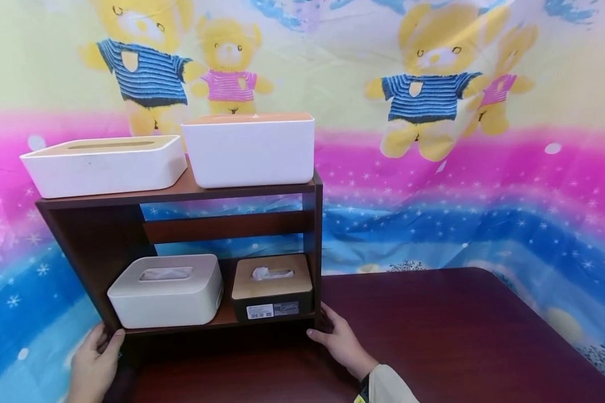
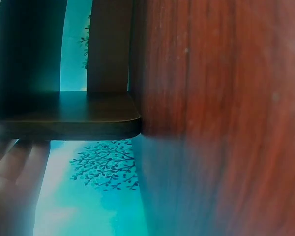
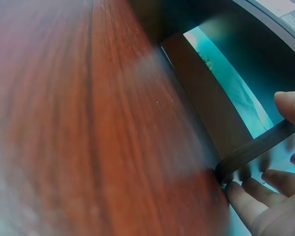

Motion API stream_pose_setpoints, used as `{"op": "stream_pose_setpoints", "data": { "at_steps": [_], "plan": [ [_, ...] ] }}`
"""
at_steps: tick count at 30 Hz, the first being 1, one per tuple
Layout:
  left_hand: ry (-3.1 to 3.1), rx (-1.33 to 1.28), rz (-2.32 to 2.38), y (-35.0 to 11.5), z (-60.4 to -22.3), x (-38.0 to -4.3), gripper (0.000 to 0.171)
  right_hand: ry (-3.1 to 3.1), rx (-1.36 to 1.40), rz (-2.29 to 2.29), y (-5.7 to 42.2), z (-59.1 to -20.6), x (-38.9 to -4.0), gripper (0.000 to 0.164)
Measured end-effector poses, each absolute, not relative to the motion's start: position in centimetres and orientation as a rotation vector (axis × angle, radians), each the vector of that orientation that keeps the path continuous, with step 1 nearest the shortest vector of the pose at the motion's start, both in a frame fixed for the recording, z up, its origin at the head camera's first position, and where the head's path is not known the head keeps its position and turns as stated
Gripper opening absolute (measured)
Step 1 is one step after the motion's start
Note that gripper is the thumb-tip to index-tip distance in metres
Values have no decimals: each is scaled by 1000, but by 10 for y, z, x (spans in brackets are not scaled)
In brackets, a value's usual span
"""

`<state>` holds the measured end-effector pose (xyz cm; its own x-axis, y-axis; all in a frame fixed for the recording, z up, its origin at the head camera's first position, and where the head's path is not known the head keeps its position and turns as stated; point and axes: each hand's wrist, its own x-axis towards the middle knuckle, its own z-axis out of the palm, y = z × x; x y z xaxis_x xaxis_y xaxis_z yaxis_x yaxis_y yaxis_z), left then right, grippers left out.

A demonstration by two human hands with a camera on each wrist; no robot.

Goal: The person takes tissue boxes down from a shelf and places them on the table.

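A dark brown wooden shelf (image 1: pixel 227 226) stands on the table, with tissue boxes on both levels. My left hand (image 1: pixel 94 358) grips its lower left side, thumb at the front edge; in the left wrist view, the fingers (image 2: pixel 27 167) lie along the outside of the side panel (image 2: pixel 73 129). At the lower right side, my right hand (image 1: pixel 347 342) holds the other panel (image 3: pixel 258 150), thumb and fingers on opposite sides of it. The lower level bears a whitish tissue box (image 1: pixel 166 305) and a dark one with a wooden lid (image 1: pixel 272 282), tissue showing in both.
On the shelf's top are a low white box with a slotted wooden lid (image 1: pixel 106 170) and a taller white box (image 1: pixel 252 154). The reddish-brown table (image 1: pixel 433 336) extends right, its far corner rounded. A cloth backdrop with printed bears (image 1: pixel 428 95) hangs behind and at the sides.
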<state>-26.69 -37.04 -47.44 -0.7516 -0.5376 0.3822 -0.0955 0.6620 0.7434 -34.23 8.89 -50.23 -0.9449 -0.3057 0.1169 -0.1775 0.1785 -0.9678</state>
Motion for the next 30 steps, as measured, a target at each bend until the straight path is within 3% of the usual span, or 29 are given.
{"op": "stream_pose_setpoints", "data": {
  "at_steps": [6, 14, 19, 25, 30],
  "plan": [
    [-2420, 421, -1060, -364, -459, -256, 51, 2399, -495, -1846, 89, -497, -342, 78],
    [-2493, 357, -1121, -363, -469, -259, 69, 2549, -519, -1763, 92, -493, -341, 82],
    [-2475, 396, -1169, -365, -472, -266, 70, 2629, -541, -1700, 90, -495, -345, 85],
    [-2512, 296, -1107, -377, -475, -273, 55, 2659, -586, -1640, 85, -498, -348, 91],
    [-2551, 336, -1155, -387, -476, -270, 64, 2633, -613, -1603, 82, -497, -347, 91]
  ]
}}
